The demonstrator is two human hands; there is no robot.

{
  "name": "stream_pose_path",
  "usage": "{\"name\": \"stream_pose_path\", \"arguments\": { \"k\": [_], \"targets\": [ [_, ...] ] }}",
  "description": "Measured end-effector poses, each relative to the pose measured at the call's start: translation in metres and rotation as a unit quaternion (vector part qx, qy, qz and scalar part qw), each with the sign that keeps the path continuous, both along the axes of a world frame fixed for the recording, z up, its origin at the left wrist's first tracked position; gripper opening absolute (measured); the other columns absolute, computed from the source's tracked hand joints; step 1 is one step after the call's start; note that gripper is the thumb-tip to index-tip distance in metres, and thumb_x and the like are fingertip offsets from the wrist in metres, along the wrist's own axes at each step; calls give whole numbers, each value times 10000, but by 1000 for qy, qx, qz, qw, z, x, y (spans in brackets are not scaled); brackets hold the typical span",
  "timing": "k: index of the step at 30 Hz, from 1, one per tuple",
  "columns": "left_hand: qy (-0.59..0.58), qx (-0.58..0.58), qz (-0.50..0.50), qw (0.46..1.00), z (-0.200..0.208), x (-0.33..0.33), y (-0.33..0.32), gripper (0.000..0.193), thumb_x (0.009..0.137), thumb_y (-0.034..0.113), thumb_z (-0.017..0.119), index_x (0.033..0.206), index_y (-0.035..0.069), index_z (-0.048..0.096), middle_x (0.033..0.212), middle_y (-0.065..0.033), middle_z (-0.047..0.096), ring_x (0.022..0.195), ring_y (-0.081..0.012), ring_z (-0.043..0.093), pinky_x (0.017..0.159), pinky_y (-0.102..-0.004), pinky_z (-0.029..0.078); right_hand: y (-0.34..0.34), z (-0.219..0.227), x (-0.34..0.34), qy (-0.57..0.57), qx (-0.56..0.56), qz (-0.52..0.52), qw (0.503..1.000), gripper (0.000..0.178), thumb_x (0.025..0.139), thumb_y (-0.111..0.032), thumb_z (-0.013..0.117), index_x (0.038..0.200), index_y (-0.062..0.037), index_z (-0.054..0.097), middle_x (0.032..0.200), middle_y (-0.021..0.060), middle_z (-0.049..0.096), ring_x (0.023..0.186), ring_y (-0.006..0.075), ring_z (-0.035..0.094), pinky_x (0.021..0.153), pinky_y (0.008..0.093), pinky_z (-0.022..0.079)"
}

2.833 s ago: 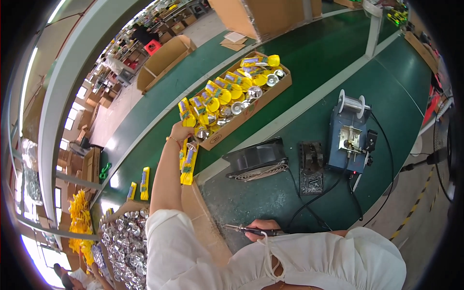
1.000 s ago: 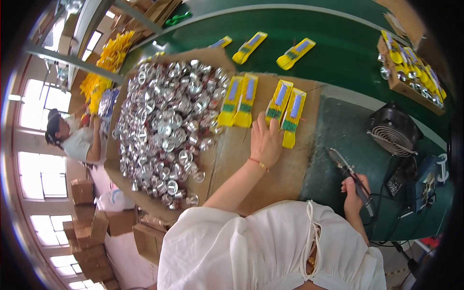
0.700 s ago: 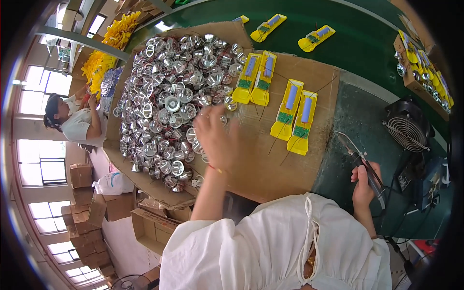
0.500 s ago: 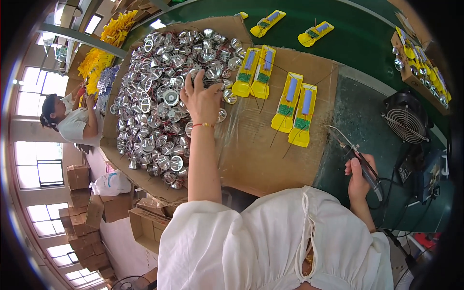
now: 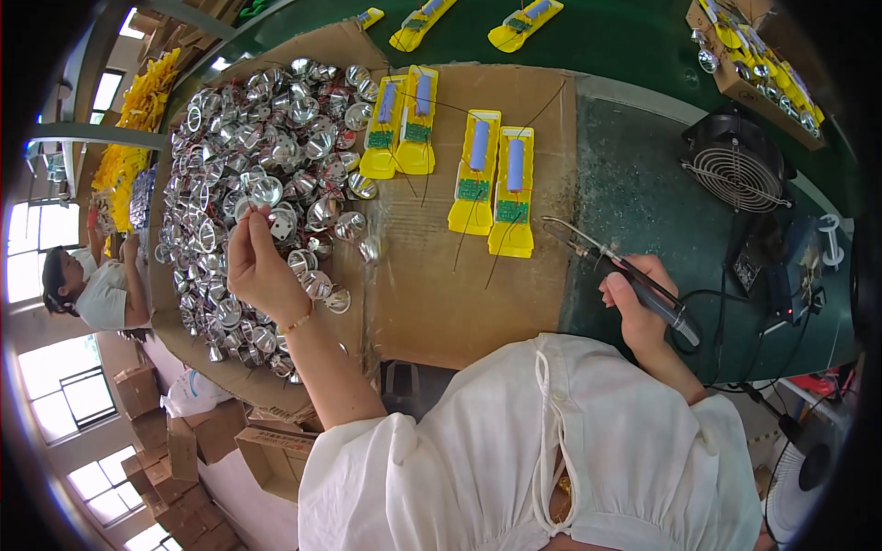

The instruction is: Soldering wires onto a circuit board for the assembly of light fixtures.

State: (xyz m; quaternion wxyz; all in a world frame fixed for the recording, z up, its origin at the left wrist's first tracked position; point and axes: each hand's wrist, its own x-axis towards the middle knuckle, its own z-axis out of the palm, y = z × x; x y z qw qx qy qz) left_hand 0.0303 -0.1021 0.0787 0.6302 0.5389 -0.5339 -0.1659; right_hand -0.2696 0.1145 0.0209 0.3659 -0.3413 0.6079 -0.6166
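Observation:
My left hand (image 5: 266,275) is over a big heap of silver reflector cups (image 5: 220,312), thumb and fingers pinched at the edge of one shiny reflector cup (image 5: 265,190); the exact grip point is partly hidden. In my right hand (image 5: 640,298) is a grey-handled soldering iron (image 5: 657,303), its thin metal tip and curved tube pointing left toward the yellow housings. Two pairs of yellow housings lie on the cardboard, the nearer pair (image 5: 511,197) and the farther pair (image 5: 418,119). Each carries a blue cylindrical cell, a green circuit board and loose dark wires.
A cardboard sheet (image 5: 413,303) covers the bench under the housings. At right stand a fan with a wire guard (image 5: 735,174) and a dark device (image 5: 795,275) with cables. A box of yellow pieces (image 5: 763,83) is at far right; another person (image 5: 101,289) sits at left.
My left hand has moved left and nearer over the heap, its spread fingers closing into a pinch. The view has shifted, and the soldering iron remains in my right hand.

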Motion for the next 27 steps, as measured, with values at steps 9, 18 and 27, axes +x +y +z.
{"name": "stream_pose_path", "arguments": {
  "k": [9, 18, 27],
  "targets": [
    [-222, 193, -255, 921, -56, -113, 87, 80, 704, 75, 684, 714, 23, 624, 671, -63, 597, 577, -171, 547, 536, -300, 425, -13, -4, 0, 168, -11, 40, 985, 188, 760, -86, 658, 867, 27, 552, 659, 77, 624, 555, 93, 568, 522, 228, 463],
    [-241, 146, -278, 918, -73, -125, 84, 90, 698, 62, 675, 680, 41, 590, 742, -55, 574, 667, -236, 498, 597, -331, 406, -27, -12, 5, 45, 15, 17, 999, 168, 789, -87, 631, 870, 31, 544, 668, 94, 599, 570, 106, 573, 501, 217, 471],
    [-227, 175, -294, 912, -74, -122, 87, 85, 703, 55, 675, 685, 38, 593, 746, -49, 581, 668, -213, 500, 588, -308, 414, -35, -13, 8, -47, 40, 3, 998, 132, 821, -84, 601, 876, 12, 530, 650, 88, 585, 521, 93, 537, 468, 208, 448]
  ]
}}
